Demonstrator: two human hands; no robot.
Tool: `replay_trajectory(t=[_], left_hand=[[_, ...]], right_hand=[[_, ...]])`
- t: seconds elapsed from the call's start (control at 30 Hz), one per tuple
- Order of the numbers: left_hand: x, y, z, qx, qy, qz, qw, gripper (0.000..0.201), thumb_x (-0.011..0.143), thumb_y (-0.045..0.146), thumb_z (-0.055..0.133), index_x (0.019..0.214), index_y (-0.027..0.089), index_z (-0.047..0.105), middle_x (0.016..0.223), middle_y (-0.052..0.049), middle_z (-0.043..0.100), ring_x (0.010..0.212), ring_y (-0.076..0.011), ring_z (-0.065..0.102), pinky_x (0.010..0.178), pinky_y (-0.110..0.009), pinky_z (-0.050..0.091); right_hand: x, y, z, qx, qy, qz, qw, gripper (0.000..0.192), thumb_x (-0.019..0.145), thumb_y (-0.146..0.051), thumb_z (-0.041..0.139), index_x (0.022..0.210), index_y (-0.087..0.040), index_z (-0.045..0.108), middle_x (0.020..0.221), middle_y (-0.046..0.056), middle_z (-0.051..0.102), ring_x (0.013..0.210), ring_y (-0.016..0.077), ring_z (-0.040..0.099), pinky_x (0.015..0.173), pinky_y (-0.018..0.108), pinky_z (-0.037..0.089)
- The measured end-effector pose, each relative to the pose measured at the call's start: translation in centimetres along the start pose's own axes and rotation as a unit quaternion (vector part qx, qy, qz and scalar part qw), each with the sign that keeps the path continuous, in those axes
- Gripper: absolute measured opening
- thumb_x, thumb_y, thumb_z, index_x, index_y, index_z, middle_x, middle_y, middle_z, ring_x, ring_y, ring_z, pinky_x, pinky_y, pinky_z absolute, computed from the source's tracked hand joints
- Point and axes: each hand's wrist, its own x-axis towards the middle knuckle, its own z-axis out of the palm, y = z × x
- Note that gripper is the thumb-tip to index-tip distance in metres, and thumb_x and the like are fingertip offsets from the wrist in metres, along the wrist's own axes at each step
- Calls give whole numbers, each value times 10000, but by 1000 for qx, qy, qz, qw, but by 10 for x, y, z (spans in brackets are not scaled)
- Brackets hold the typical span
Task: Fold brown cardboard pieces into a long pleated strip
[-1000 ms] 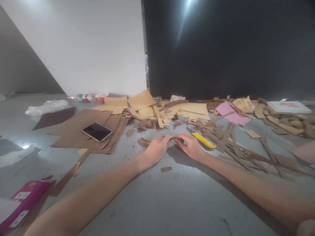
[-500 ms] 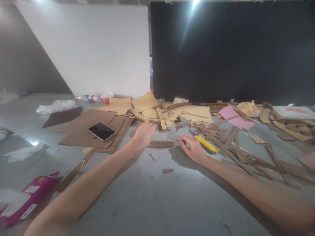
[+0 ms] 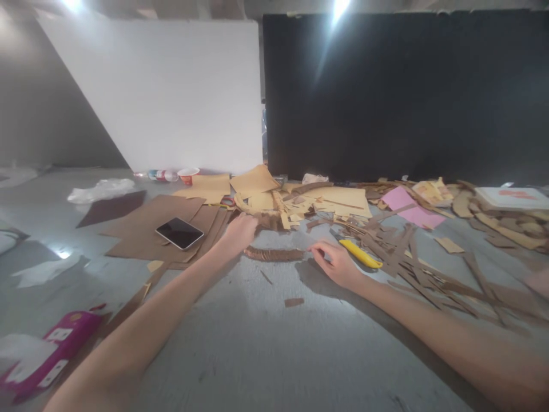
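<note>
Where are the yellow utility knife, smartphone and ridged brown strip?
Yellow utility knife (image 3: 361,253): head view, middle of the handle.
Smartphone (image 3: 179,233): head view, middle of the screen.
Ridged brown strip (image 3: 274,254): head view, middle of its length.

Left hand (image 3: 242,232) with fingertips indistinct, contact with brown scraps (image 3: 270,221) unclear

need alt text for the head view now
A bare left hand is by brown scraps on a grey surface, and the right hand is beside one end of a ridged brown strip. A yellow cutter, a phone and brown sheets lie nearby.
</note>
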Motion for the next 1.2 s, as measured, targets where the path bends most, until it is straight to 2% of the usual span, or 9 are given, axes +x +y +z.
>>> replay_trajectory(t=[0.1,0.2,0.33,0.43,0.53,0.6,0.73,0.87,1.2], left_hand=[[-6,37,4,-111,-14,-2,994,146,925,118,571,864,176,690,840,-79,723,766,-219,659,752,-313,483],[-28,84,21,-240,-12,-11,971,158,1012,272,568,931,190,677,819,-40,723,705,-184,640,671,-278,467],[-60,124,50,-247,-32,79,965,166,1011,202,526,877,201,621,849,-44,688,752,-194,642,717,-300,497],[-68,127,59,-260,-24,96,960,165,994,183,533,841,204,592,837,-38,656,768,-194,631,741,-309,504],[-62,121,58,-331,-40,52,941,167,980,194,561,818,198,602,758,-4,648,708,-166,604,697,-282,470],[-57,117,56,-375,-41,16,926,165,981,257,597,835,190,635,743,3,664,695,-158,601,678,-273,452],[-50,113,58,-451,-55,-16,891,321,986,456,617,830,179,663,722,-5,663,678,-160,598,649,-270,441],[-48,110,62,-501,-88,-31,860,349,959,508,622,848,182,677,665,6,629,632,-157,579,633,-272,431],[-49,112,56,-485,-82,-29,870,442,993,542,575,726,190,575,646,18,595,639,-146,541,641,-275,392]], right_hand=[[1,-2,-2,-4,2,7,1000,272,1108,-362,483,1023,-214,695,883,63,681,759,191,629,679,302,499],[2,-4,-6,1,-24,20,1000,323,1110,-418,474,983,-212,687,851,54,681,747,190,622,681,303,493],[2,-4,-7,24,-94,50,994,417,1089,-507,509,827,-214,649,740,26,688,692,178,616,662,293,473],[2,-4,-3,19,-112,78,990,437,1047,-548,583,769,-214,622,699,15,688,653,170,604,631,284,452],[3,-3,0,11,-103,83,991,415,1049,-542,578,800,-214,634,745,20,705,678,172,613,631,279,443],[4,-2,0,16,-90,77,993,423,1055,-549,559,804,-215,629,742,17,698,676,171,607,625,276,439],[5,1,-2,28,-62,82,994,490,1045,-606,546,767,-209,617,663,0,651,621,160,571,600,271,436],[5,2,-4,41,-60,104,992,518,1029,-637,563,750,-204,621,597,-29,600,565,142,528,578,264,425],[4,2,-6,49,-85,124,987,544,1078,-590,475,681,-225,548,560,-23,553,541,163,528,563,289,400]])
